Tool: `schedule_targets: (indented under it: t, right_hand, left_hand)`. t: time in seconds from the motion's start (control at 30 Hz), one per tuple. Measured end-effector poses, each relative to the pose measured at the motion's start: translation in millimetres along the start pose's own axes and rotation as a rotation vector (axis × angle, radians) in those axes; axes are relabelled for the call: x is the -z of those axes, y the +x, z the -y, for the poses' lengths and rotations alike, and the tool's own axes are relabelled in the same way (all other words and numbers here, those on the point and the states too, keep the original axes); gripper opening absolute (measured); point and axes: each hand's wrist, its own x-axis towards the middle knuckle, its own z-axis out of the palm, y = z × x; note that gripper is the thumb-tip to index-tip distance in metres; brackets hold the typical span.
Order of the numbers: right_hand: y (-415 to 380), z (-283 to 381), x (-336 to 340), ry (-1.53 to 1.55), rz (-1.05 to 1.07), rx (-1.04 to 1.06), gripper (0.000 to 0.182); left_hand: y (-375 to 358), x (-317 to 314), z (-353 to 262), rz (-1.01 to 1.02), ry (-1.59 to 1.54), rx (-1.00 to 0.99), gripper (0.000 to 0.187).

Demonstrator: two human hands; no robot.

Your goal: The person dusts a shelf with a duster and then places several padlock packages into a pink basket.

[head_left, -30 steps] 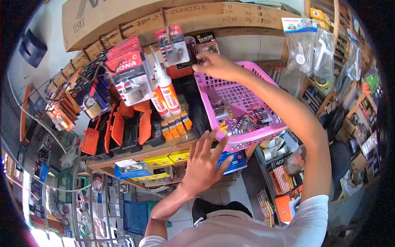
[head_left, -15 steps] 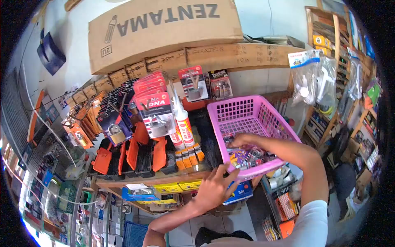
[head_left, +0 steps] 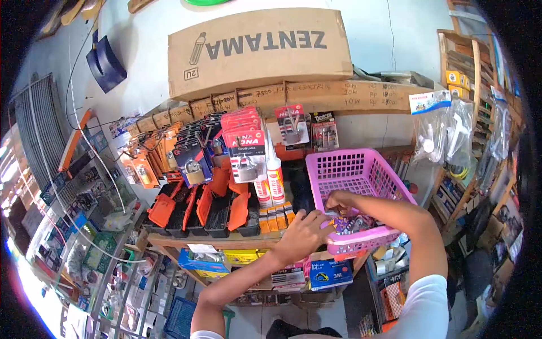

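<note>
A pink plastic basket [head_left: 366, 164] stands at the right end of the wooden shelf, with colourful small packets and metal-looking pieces [head_left: 353, 224] in its near part. My right hand [head_left: 342, 200] reaches inside over the basket's left part, fingers curled down; what they hold, if anything, is hidden. At the near left corner, my left hand [head_left: 302, 234] has its fingers bent over the basket's rim. Just left of that hand are small orange-and-black boxes [head_left: 276, 219] and white-and-red sealant tubes [head_left: 275, 183].
Hanging padlock packs [head_left: 247, 161] and black bins with orange lids [head_left: 240, 210] line the shelf to the left. Behind stands a large cardboard box [head_left: 259, 62]. Plastic-bagged taps [head_left: 446, 133] hang at the right. Below the shelf is a blue box [head_left: 331, 274].
My view has shifted, so the shelf and basket appear farther right and lower. My left hand's fingers have closed in on the basket's corner. The right hand stays inside, its fingers more curled.
</note>
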Motion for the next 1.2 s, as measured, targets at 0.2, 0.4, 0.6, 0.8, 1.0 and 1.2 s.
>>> schedule_targets:
  t: [0.2, 0.4, 0.6, 0.8, 1.0, 1.2]
  right_hand:
    - [51.1, -16.2, 18.7, 0.141, 0.521, -0.036, 0.032]
    - [37.8, 10.3, -3.8, -0.37, 0.247, -0.204, 0.02]
    - [48.9, 22.8, 8.8, -0.812, 0.312, -0.06, 0.016]
    - [-11.0, 24.5, 16.5, -0.481, 0.082, -0.137, 0.027]
    - [-130.4, 61.2, 25.4, -0.183, -0.198, 0.246, 0.022]
    - [-219.8, 74.2, 17.8, 0.025, -0.329, 0.61, 0.056]
  left_hand:
    - [-2.7, -7.7, -8.9, -0.042, 0.075, 0.067, 0.03]
    - [-4.0, -9.1, -10.1, 0.019, 0.051, 0.119, 0.033]
    - [-5.1, -11.5, -1.3, 0.021, 0.053, 0.168, 0.028]
    - [-7.8, -14.4, -0.7, 0.006, 0.022, 0.176, 0.031]
    - [-8.1, -10.9, 6.0, -0.063, -0.277, 0.167, 0.035]
    - [8.9, 16.7, -8.2, -0.248, -0.529, 0.307, 0.044]
